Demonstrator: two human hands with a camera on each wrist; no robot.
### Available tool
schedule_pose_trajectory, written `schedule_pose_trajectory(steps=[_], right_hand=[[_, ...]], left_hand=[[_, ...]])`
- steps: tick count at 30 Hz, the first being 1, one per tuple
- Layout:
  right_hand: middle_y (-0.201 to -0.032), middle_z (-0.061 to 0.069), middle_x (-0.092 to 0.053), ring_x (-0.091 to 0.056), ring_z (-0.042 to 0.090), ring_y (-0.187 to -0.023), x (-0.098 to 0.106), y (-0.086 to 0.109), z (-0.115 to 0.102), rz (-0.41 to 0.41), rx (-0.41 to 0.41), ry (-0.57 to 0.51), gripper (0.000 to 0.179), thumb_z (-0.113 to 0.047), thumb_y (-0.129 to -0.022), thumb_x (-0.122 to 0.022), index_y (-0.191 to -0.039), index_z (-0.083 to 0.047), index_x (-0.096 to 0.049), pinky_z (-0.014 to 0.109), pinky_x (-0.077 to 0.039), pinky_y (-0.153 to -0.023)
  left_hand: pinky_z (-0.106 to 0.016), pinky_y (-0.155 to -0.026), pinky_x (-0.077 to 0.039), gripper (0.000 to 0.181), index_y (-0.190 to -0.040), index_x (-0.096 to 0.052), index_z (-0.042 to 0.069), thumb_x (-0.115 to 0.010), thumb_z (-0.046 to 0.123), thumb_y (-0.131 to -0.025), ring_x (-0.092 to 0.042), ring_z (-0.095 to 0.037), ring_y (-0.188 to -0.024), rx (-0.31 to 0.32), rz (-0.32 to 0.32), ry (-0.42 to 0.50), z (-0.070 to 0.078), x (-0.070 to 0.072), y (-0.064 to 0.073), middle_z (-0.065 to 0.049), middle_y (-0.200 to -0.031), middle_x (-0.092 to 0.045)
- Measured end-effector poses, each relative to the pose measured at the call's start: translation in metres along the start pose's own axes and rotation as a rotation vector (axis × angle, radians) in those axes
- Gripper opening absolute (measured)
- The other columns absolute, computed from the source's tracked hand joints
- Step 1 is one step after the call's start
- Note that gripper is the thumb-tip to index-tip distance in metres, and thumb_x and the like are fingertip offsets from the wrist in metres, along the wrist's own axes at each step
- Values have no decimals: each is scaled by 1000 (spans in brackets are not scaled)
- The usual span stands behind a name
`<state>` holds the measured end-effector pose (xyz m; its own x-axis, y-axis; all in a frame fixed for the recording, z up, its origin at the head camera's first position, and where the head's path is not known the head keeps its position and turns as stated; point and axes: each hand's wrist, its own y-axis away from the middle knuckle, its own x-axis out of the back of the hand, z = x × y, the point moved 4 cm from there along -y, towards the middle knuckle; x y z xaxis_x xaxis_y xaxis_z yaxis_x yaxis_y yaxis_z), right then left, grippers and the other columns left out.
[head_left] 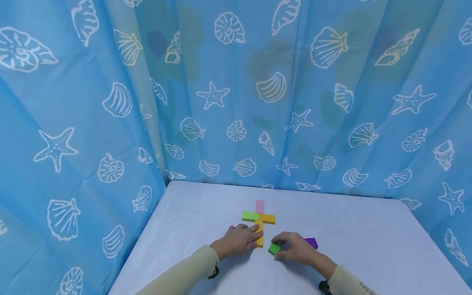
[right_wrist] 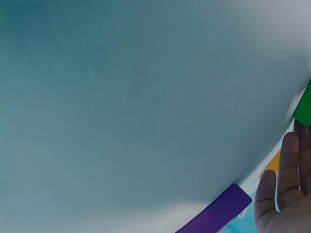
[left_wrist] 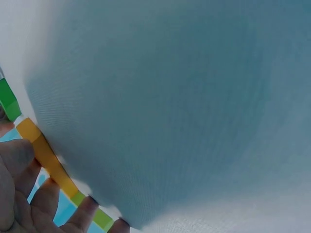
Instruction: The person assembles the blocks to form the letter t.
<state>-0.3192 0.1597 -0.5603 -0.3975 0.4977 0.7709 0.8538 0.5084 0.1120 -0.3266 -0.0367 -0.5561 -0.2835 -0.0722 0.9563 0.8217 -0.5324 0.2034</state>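
Observation:
On the white table, flat blocks lie in a cross shape in the head view: a pink block (head_left: 259, 206) at the top, a light green block (head_left: 250, 216) to the left, an orange block (head_left: 268, 219) to the right and a yellow-orange block (head_left: 259, 241) as the stem. My left hand (head_left: 239, 239) rests its outstretched fingers on the stem. Just right of the stem's lower end, my right hand (head_left: 295, 248) pinches a green block (head_left: 274, 249) between thumb and fingers. The right wrist view shows that green block (right_wrist: 303, 108) only partly, at the edge.
A purple block (head_left: 312, 243) lies on the white table (head_left: 368, 237) beyond my right hand, partly hidden by it. Blue curtains (head_left: 236, 110) with white shell prints hang behind the table and along its left side.

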Motion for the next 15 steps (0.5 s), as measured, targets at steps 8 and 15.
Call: schedule_pose_trajectory(steps=[8, 15], right_hand=[[-108, -7, -72, -62, 9, -94, -3, 2, -9, -24, 33, 1, 43, -29, -79, -83, -117, -14, -71, 36, -55, -87], [-109, -8, -72, -61, 6, -94, -5, 2, -10, -18, 39, 4, 43, -29, -78, -83, -117, -16, -71, 35, -54, -88]], left_hand=[[-64, -105, -40, 47, -147, -42, 44, -51, 45, -101, -44, -27, -138, -16, 3, -7, -6, -5, -5, 19, -158, -32], [-65, -106, -38, 47, -148, -41, 41, -49, 43, -102, -43, -28, -140, -15, 11, 0, -3, -2, -3, 18, -159, -31]])
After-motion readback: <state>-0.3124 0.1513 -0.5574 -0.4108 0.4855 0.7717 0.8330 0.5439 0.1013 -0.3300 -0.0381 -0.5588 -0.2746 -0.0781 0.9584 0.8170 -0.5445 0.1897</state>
